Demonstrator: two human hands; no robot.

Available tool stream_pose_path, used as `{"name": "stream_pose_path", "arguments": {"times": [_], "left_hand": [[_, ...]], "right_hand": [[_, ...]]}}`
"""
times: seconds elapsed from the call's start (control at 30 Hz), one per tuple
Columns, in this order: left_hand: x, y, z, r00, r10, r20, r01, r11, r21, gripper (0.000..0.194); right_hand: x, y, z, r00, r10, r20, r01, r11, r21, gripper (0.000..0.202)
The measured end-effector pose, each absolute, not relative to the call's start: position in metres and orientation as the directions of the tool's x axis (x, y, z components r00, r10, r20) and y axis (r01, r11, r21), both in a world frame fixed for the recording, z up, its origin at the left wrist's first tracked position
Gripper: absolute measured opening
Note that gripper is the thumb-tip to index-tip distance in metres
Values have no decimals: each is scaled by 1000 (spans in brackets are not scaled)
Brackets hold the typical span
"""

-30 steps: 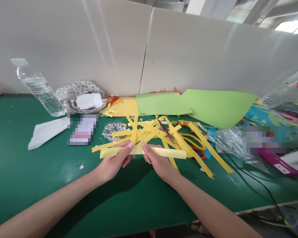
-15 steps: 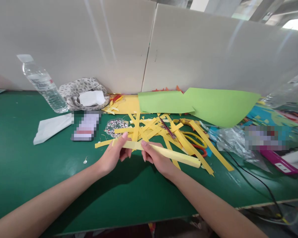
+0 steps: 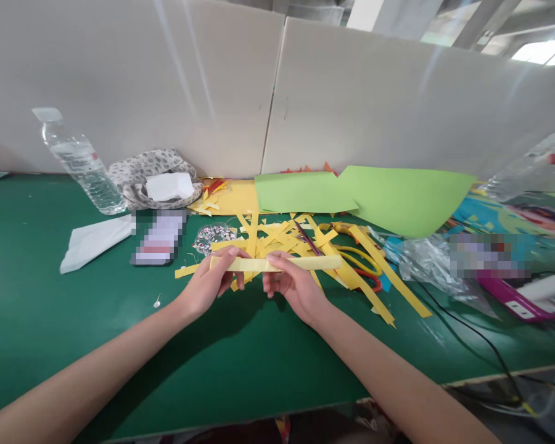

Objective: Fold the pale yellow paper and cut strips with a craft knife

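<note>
A pale yellow paper strip (image 3: pixel 324 263) stretches nearly level between my hands. My left hand (image 3: pixel 213 277) pinches its left end, thumb on top. My right hand (image 3: pixel 293 280) grips it near the middle, and the free end sticks out to the right. Behind and under it lies a loose pile of yellow strips (image 3: pixel 277 237). A dark purple slender tool (image 3: pixel 309 239) rests on the pile. Scissors with yellow and red handles (image 3: pixel 367 259) lie to its right, partly covered by strips. A round clear case with small dotted pieces (image 3: pixel 213 237) is left of the pile.
On the green table (image 3: pixel 189 382) are a water bottle (image 3: pixel 86 163), patterned cloth pouch (image 3: pixel 155 166), white tissue (image 3: pixel 95 240) and phone (image 3: pixel 160 237) at left. Green paper sheets (image 3: pixel 398 191) stand behind. Clear plastic (image 3: pixel 425 259), a magenta object (image 3: pixel 509 299) and a black cable (image 3: pixel 472 339) lie right.
The strip's free right end has swung up and is now nearly level. My right hand's fingers have shifted slightly, and the view has moved a little.
</note>
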State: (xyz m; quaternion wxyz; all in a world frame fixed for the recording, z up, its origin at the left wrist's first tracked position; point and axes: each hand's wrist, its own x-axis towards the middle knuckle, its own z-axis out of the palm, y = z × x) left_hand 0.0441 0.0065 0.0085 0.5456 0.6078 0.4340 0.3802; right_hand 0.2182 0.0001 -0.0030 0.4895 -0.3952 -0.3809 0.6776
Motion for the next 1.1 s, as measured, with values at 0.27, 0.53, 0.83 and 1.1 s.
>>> {"name": "stream_pose_path", "arguments": {"times": [0.27,0.53,0.83,1.1], "left_hand": [[41,8,10,384,923,-27,-61,54,997,34],[41,6,10,410,911,-35,-121,93,988,34],[40,11,6,407,909,-91,-154,167,974,34],[40,15,3,364,922,-131,-116,184,976,26]], "right_hand": [[221,3,-2,-155,974,-165,-496,-222,-839,19],[224,1,1,-211,950,-228,-438,-301,-847,17],[228,7,1,-181,976,-118,-508,-196,-839,17],[226,5,-1,-151,987,-57,-484,-124,-866,22]]}}
